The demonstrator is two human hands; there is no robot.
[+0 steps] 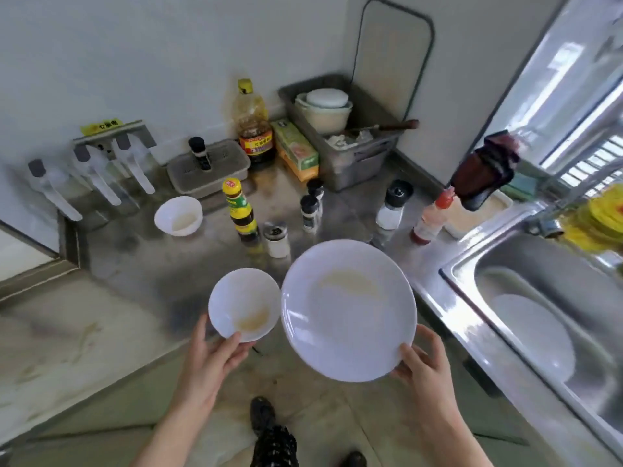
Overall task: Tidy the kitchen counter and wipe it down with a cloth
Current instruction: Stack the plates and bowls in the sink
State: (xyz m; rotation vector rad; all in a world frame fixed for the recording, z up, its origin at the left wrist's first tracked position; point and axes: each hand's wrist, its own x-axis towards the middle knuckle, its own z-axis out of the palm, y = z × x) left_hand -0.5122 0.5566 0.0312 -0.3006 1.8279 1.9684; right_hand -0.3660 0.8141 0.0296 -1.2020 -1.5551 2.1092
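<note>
- Counter [141, 264]: steel, stained, cluttered; lies beyond both hands.
- Sink [556, 257]: right of the right hand; a white dish [532, 332] lies inside.
- Plate [347, 311]: white, smeared; right hand [424, 369] grips its near rim, thumb on top.
- Bowl [244, 305]: white, yellowish residue; left hand [212, 358] pinches its near rim, just left of the plate.
- Hands: apart, one dish each.
- Second bowl [178, 215]: on the counter, well beyond the left hand.
- Sauce bottle [241, 210]: upright, beyond the held bowl.

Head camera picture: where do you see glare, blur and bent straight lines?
In the head view, daylight glares on the sink rim; the right edge by the window is smeared; the wide lens bends the counter edges; the held plate and bowl look fairly sharp.
</note>
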